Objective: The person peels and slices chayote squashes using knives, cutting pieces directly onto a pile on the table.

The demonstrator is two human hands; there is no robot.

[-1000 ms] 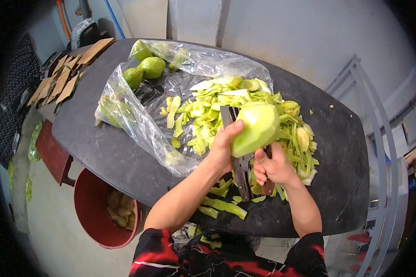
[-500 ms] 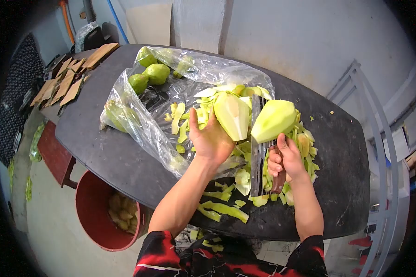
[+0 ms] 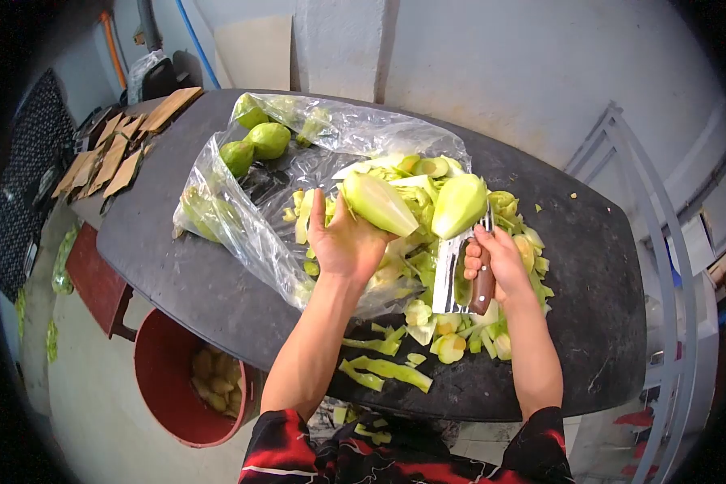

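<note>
A pale green, peeled papaya (image 3: 377, 203) lies tilted across the fingers of my left hand (image 3: 348, 246), which is turned palm up with the thumb raised; the papaya hides the other fingertips. My right hand (image 3: 496, 262) is closed around the brown wooden handle of a wide-bladed knife (image 3: 446, 278). Just beyond that hand, at the blade's upper end, is a second peeled papaya (image 3: 460, 206); what supports it is partly hidden. Green peelings (image 3: 452, 327) are heaped under and around both hands.
A clear plastic bag (image 3: 246, 230) spreads over the dark table (image 3: 161, 226), with several unpeeled green papayas (image 3: 268, 140) at its far left. Cardboard pieces (image 3: 113, 157) lie at the left end. A red bin (image 3: 165, 383) stands below the near edge; a grey rail (image 3: 661, 218) is at right.
My left hand and its papaya have moved left, the papaya tipping more sideways. The knife has turned, its blade now showing bright and broad. The second papaya has shifted slightly left and up.
</note>
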